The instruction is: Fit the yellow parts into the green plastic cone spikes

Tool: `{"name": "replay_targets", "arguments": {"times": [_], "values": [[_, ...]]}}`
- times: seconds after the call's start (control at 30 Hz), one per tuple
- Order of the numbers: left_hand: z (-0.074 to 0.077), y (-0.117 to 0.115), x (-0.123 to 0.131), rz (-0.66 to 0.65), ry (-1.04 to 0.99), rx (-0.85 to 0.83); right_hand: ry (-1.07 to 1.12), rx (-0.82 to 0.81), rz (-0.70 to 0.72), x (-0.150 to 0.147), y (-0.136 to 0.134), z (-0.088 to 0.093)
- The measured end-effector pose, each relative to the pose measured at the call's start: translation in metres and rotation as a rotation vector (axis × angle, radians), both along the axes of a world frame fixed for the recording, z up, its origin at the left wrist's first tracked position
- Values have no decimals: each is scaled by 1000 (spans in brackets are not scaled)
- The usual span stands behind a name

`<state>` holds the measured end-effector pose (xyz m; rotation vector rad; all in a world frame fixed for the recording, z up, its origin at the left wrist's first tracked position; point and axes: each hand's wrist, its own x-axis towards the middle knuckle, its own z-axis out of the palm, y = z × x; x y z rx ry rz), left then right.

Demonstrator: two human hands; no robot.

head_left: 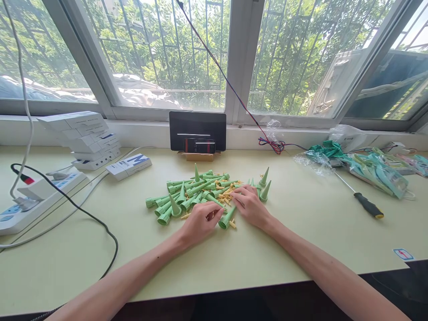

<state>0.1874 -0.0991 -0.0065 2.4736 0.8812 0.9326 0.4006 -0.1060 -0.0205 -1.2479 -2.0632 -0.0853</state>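
A pile of green plastic cone spikes [195,189] lies on the pale yellow-green desk [254,254], mixed with small yellow pegs [226,195]. Several spikes stand upright on their wide ends. My left hand [200,222] rests at the near edge of the pile with its fingers curled in; I cannot see what they close on. One green spike [226,219] lies between my two hands. My right hand [249,205] lies palm down on the pile's right side, its fingers reaching into the yellow pegs.
A black tablet [197,130] on a small stand leans against the window sill behind the pile. White boxes [87,138] and a power strip [36,194] with cables sit at the left. A screwdriver [363,200] and plastic bags of green parts [364,167] lie at the right.
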Motion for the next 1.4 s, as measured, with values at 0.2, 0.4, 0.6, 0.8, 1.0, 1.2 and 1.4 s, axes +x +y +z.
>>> {"name": "replay_targets", "arguments": {"times": [0.2,0.4,0.6,0.8,1.0,1.2,1.4], "values": [[0,0,0,20,-14,4,234,70,51,-4,-6,6],[3,-1,0,37,-45,-23,364,-5,155,-14,-21,13],[4,-1,0,50,-59,-28,401,-108,229,-18,-25,11],[4,-1,1,43,-65,-31,394,-111,224,-19,-26,13],[3,-1,1,59,-100,-79,410,-131,262,-19,-27,10],[3,-1,0,37,-112,-97,487,-210,326,-19,-27,6],[2,0,-1,-11,-109,-75,459,-235,316,-18,-28,9]]}}
